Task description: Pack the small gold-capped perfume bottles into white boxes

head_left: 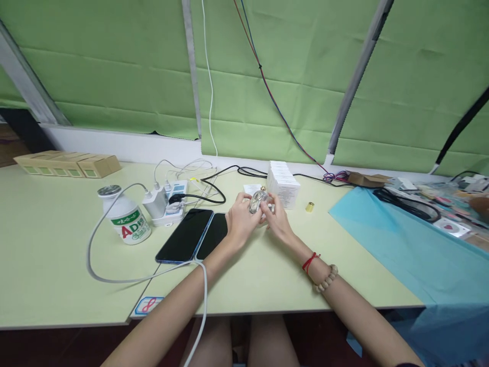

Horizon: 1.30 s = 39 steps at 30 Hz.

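Note:
A small clear glass bottle (259,200) with a gold neck is held above the pale green table (57,244), between both hands. My left hand (241,220) is closed around its left side. My right hand (275,216) pinches its right side with the fingertips. A gold cap (309,206) lies on the table to the right of my right hand. Just behind the hands stands a row of small white boxes (283,184). My right wrist wears a red string and a bead bracelet.
Two dark phones (193,235) lie left of my hands, with a white power strip and charger (166,202) and a white bottle (125,216) further left. Cardboard boxes (66,163) sit far left. A blue sheet (412,244) covers the right side, with cables and clutter behind.

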{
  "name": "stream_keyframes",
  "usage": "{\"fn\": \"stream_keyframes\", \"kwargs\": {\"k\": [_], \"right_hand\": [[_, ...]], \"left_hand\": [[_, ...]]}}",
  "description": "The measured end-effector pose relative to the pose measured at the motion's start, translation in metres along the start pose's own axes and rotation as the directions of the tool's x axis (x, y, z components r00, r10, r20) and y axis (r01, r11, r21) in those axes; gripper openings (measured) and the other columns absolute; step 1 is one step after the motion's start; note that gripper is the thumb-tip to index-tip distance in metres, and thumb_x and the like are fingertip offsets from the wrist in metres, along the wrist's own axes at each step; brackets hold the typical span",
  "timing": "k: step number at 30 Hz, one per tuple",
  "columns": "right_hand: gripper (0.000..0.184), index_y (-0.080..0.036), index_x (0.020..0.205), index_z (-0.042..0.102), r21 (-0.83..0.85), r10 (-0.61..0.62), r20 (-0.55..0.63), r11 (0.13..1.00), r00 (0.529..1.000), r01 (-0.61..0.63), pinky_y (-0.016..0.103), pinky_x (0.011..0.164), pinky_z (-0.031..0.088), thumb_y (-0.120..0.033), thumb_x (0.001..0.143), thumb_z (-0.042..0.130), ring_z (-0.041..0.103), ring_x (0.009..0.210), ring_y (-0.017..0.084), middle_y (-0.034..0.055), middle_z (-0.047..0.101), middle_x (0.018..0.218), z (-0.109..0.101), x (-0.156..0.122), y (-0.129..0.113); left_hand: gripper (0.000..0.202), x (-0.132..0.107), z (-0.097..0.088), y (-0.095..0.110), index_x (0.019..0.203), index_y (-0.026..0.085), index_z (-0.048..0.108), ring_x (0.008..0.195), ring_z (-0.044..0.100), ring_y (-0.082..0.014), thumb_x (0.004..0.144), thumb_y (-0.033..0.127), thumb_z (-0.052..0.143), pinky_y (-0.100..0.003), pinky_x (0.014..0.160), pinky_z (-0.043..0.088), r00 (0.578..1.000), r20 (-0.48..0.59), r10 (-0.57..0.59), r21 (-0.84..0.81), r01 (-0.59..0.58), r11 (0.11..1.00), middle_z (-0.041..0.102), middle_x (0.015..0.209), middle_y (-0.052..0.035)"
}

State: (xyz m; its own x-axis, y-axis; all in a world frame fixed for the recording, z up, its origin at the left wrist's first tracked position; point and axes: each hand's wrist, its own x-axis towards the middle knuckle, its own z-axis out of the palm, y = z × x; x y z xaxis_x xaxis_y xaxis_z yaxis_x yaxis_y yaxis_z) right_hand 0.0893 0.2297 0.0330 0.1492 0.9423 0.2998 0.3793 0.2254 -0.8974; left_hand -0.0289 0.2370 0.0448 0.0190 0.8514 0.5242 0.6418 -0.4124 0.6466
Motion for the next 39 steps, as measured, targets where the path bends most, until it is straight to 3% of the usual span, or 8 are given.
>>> {"fn": "stream_keyframes", "kwargs": {"k": [3,7,13,18,27,35,37,39], "right_hand": [[0.076,-0.02,0.133,0.033,0.088,0.031,0.039,0.996,0.999,-0.034,0.02,0.051,0.043,-0.058,0.072,0.056,0.055,0.064,0.009,0.0087,0.052,0.113,0.008,-0.003,-0.001],[0.071,-0.013,0.123,0.041,0.277,0.094,-0.137,0.959,0.986,-0.053,0.023,0.07,0.048,-0.047,0.066,0.065,0.057,0.082,0.013,0.0084,0.056,0.104,0.015,-0.003,0.004],[0.052,-0.012,0.116,0.04,0.333,-0.122,-0.359,0.91,0.926,0.248,0.027,0.075,0.048,-0.035,0.072,0.055,0.057,0.082,0.013,0.0081,0.056,0.099,0.005,-0.004,0.009],[0.049,-0.015,0.118,0.036,-0.05,-0.426,-0.537,0.878,0.729,0.476,0.025,0.084,0.045,-0.027,0.074,0.054,0.054,0.092,0.011,0.0089,0.052,0.108,-0.017,0.005,0.003],[0.073,-0.011,0.14,0.016,-0.406,-0.433,-0.789,0.9,0.436,0.159,0.033,0.105,0.031,-0.038,0.079,0.046,0.029,0.13,0.02,0.0169,0.026,0.136,-0.094,0.048,0.036],[0.06,-0.004,0.119,0.05,-0.206,-0.149,-0.86,0.976,0.489,-0.065,0.035,0.093,0.039,-0.041,0.073,0.048,0.049,0.101,0.02,0.0183,0.048,0.113,-0.153,0.065,0.096],[0.056,-0.005,0.113,0.055,-0.272,-0.212,-0.807,0.962,0.551,-0.028,0.035,0.096,0.037,-0.041,0.07,0.051,0.049,0.101,0.02,0.0171,0.049,0.112,-0.156,0.067,0.102],[0.053,-0.007,0.112,0.055,-0.331,-0.287,-0.681,0.941,0.674,0.066,0.035,0.096,0.037,-0.04,0.071,0.051,0.05,0.101,0.018,0.0145,0.053,0.109,-0.156,0.071,0.107]], "left_hand": [[0.024,-0.005,0.004,0.001,0.076,0.022,0.067,0.066,0.055,-0.0084,0.079,0.043,0.057,-0.023,0.053,0.03,0.999,0.035,0.029,-0.008,-0.029,1.0,0.058,0.103,0.0022],[0.012,-0.012,0.017,-0.001,0.082,0.018,0.065,0.071,0.057,-0.0107,0.072,0.019,0.058,-0.023,0.059,0.04,0.984,0.072,0.161,-0.11,-0.153,0.982,0.056,0.104,-0.0009],[0.054,-0.022,0.035,0.0,0.124,0.019,0.047,0.093,0.054,-0.0128,0.071,0.007,0.05,-0.017,0.064,0.048,0.907,0.048,0.418,-0.512,-0.337,0.79,0.043,0.118,-0.0092],[0.068,-0.034,0.035,0.007,0.139,0.024,0.026,0.094,0.054,-0.0139,0.075,0.012,0.046,-0.021,0.065,0.051,0.893,0.14,0.427,-0.386,-0.348,0.855,0.034,0.132,-0.0092],[0.025,-0.04,0.04,0.001,0.099,0.017,0.059,0.096,0.053,-0.0187,0.079,0.015,0.044,-0.034,0.082,0.048,0.829,0.292,0.478,-0.126,-0.462,0.878,0.047,0.118,-0.0081],[0.019,-0.047,0.042,0.001,0.086,0.016,0.058,0.091,0.053,-0.0169,0.077,0.011,0.042,-0.033,0.083,0.044,0.732,0.37,0.572,-0.249,-0.514,0.821,0.049,0.11,-0.008],[0.018,-0.048,0.042,0.001,0.085,0.016,0.057,0.094,0.053,-0.0174,0.077,0.01,0.042,-0.033,0.083,0.044,0.727,0.365,0.581,-0.268,-0.516,0.814,0.049,0.107,-0.0082],[0.018,-0.048,0.042,0.001,0.084,0.016,0.056,0.096,0.052,-0.0179,0.077,0.01,0.041,-0.033,0.082,0.044,0.723,0.372,0.582,-0.274,-0.513,0.813,0.049,0.106,-0.0084]]}}
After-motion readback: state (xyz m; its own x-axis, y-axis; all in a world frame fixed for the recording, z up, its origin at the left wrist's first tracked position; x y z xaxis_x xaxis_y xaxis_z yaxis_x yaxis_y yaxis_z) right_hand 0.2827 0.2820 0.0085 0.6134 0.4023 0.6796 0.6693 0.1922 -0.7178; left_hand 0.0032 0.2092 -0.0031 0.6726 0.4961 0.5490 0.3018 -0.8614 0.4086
